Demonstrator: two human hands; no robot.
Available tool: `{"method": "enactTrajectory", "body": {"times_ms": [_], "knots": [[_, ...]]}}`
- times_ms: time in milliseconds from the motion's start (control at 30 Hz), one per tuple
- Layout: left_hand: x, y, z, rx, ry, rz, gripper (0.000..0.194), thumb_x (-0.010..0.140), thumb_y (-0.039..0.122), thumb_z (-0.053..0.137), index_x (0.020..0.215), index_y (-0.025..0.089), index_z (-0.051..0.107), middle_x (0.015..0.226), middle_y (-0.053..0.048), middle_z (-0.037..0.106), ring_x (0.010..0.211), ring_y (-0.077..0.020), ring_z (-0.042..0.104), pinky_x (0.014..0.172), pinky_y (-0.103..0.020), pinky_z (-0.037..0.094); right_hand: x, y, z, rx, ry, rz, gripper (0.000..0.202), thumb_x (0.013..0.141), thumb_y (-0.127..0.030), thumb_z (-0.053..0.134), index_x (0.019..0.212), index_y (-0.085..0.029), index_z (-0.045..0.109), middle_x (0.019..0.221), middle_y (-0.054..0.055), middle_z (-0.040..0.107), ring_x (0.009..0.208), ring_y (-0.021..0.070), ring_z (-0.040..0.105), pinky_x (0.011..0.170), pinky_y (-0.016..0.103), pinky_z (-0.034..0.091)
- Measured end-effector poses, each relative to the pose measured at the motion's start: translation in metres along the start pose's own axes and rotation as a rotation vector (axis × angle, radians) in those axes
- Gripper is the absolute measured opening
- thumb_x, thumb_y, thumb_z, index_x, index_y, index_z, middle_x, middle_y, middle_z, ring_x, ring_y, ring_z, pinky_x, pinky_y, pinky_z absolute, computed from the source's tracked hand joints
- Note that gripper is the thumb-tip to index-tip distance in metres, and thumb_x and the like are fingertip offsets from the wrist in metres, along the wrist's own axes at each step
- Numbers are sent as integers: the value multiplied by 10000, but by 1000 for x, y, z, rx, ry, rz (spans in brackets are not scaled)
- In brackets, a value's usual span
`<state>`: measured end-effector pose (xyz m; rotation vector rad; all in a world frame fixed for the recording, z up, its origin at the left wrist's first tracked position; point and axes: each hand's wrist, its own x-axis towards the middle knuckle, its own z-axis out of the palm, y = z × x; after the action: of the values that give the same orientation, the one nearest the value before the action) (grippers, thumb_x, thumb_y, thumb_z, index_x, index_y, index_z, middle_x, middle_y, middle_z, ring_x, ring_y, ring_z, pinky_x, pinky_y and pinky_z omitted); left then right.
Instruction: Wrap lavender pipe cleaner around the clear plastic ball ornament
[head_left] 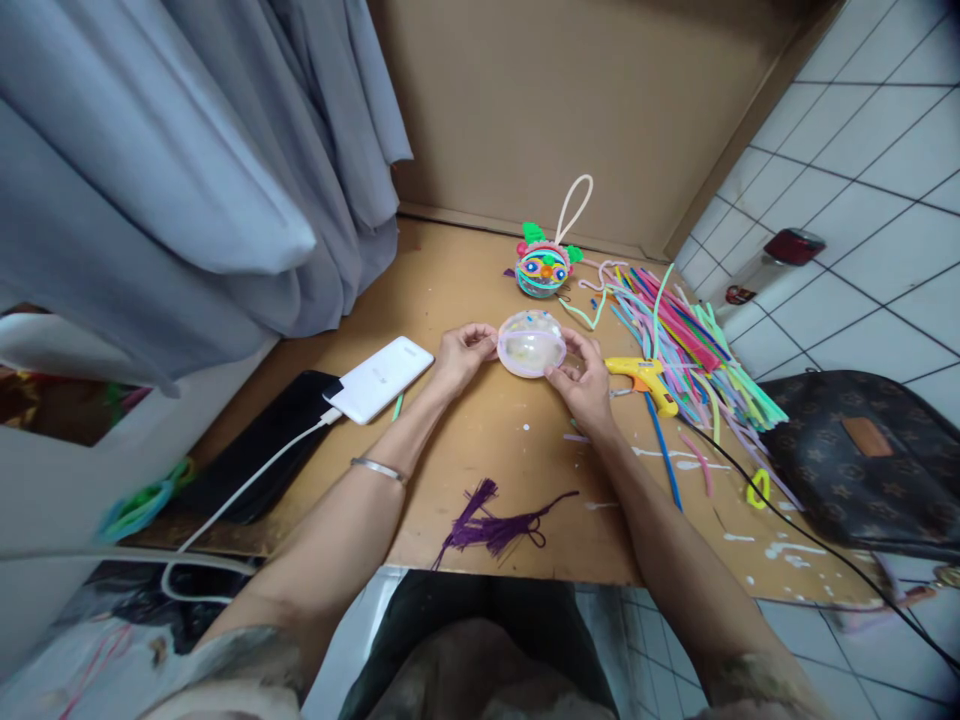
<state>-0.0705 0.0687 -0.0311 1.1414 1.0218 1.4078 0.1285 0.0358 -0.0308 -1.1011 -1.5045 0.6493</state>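
Between my two hands is a clear round plastic ball (pixel 531 350) with small coloured specks on its upper part and a pale pink strip along its rim. My left hand (pixel 466 355) pinches at the ball's left edge, fingertips closed on the pink strip. My right hand (pixel 583 380) grips the ball's right side between thumb and fingers. Just right of that hand lies a yellow glue gun (pixel 643 380). Behind the ball stands a decorated ball with eyes, green ears and a white loop (pixel 543 268). Purple tassels (pixel 495 528) lie between my forearms near the front edge.
Many coloured pipe cleaners (pixel 675 330) are heaped at the right, beside a dark patterned bag (pixel 862 450). A white power bank or phone (pixel 382 380) with a cable rests on the left over a black object (pixel 255 460). A grey curtain (pixel 247 150) hangs at the left.
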Motion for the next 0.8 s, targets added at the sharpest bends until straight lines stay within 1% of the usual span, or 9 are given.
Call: {"method": "enactTrajectory", "body": {"times_ms": [100, 200, 367, 500, 633, 700, 800], "knots": [[-3, 3, 1, 59, 20, 18, 224, 683, 341, 770, 739, 144, 678, 636, 5, 656, 607, -102, 600, 673, -235, 526, 0, -1, 1, 1, 8, -2, 555, 717, -423, 744, 1231, -277, 594, 1243, 91, 518, 1194, 267, 554, 837, 414, 602], [-6, 6, 3, 91, 40, 24, 168, 702, 303, 739, 733, 147, 685, 634, 4, 661, 610, -107, 605, 671, -233, 529, 0, -2, 1, -11, 12, -3, 560, 721, -443, 738, 1237, -278, 593, 1245, 90, 521, 1194, 273, 555, 839, 418, 599], [-6, 7, 5, 82, 52, 1, 122, 707, 249, 698, 769, 143, 705, 692, -8, 695, 657, -126, 650, 775, -294, 572, 0, 0, 0, -19, 18, -7, 566, 731, -473, 733, 1247, -285, 594, 1233, 87, 524, 1187, 276, 560, 830, 416, 604], [-5, 3, 5, 64, 48, -6, 173, 700, 210, 634, 825, 138, 731, 779, -34, 742, 746, -154, 696, 865, -342, 586, 1, 3, -1, -19, 14, -11, 563, 739, -468, 728, 1255, -280, 601, 1228, 92, 523, 1181, 276, 567, 806, 405, 615], [-6, -3, 6, 137, 59, 23, 272, 689, 201, 590, 898, 150, 757, 900, -53, 770, 833, -187, 716, 904, -365, 581, 2, 2, -2, -2, 8, -5, 576, 728, -448, 734, 1262, -273, 609, 1237, 99, 522, 1204, 295, 565, 824, 431, 622], [-8, -3, 6, 182, 50, 30, 296, 692, 205, 591, 926, 158, 766, 959, -65, 772, 892, -209, 719, 927, -381, 571, 1, 1, -2, -7, -1, -16, 579, 727, -418, 727, 1274, -271, 606, 1255, 102, 512, 1227, 302, 557, 856, 450, 617], [-11, -2, 8, 230, 14, 36, 286, 691, 206, 615, 928, 158, 769, 994, -81, 769, 964, -235, 712, 956, -396, 557, -1, -3, -1, -24, -27, -60, 573, 729, -338, 696, 1290, -278, 596, 1294, 101, 489, 1287, 299, 523, 950, 465, 587]]}}
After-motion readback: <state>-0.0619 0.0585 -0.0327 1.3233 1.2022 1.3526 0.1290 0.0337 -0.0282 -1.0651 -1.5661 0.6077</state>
